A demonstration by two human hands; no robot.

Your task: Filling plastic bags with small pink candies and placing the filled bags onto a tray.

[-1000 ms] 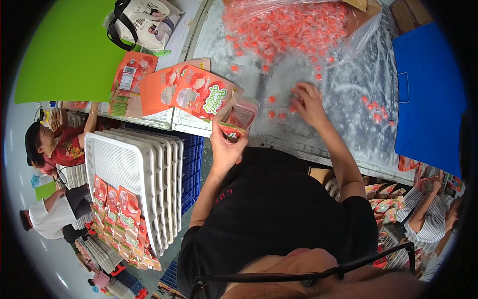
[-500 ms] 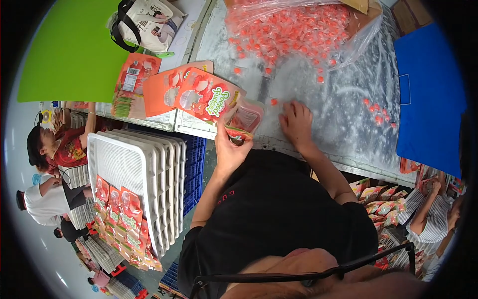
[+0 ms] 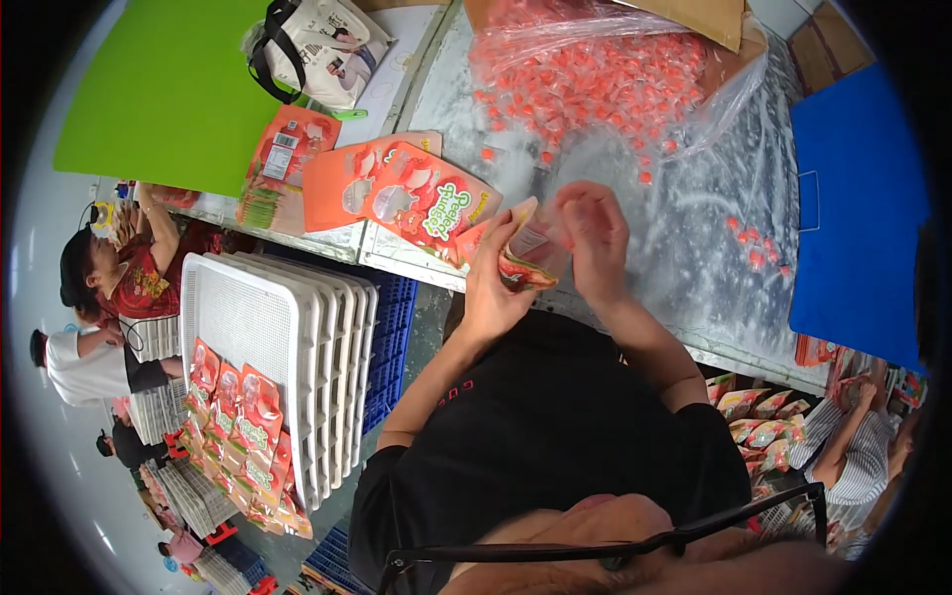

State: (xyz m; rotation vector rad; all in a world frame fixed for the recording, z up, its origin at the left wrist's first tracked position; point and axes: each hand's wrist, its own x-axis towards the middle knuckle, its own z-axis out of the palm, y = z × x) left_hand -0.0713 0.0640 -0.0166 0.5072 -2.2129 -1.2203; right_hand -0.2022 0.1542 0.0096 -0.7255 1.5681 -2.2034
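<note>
My left hand is closed round an orange-and-clear plastic pouch, tilted above the near edge of the metal table. Close to the pouch's right side is my right hand, its fingers curled and a little blurred. Whatever those fingers hold is hidden. Just left of my left hand, flat printed pouches overlap on the table. Beyond both hands lies a big heap of red, clear-wrapped candies on plastic sheeting, with some strays along its near side.
A stack of white plastic trays stands at the left, filled pouches on top. A blue board borders the table on the right, near several loose candies. A tote bag sits far left. People work on both sides.
My left hand has lifted the pouch away from the flat ones and moved right. My right hand has risen off the tabletop to the pouch's side. The candy beside it no longer shows.
</note>
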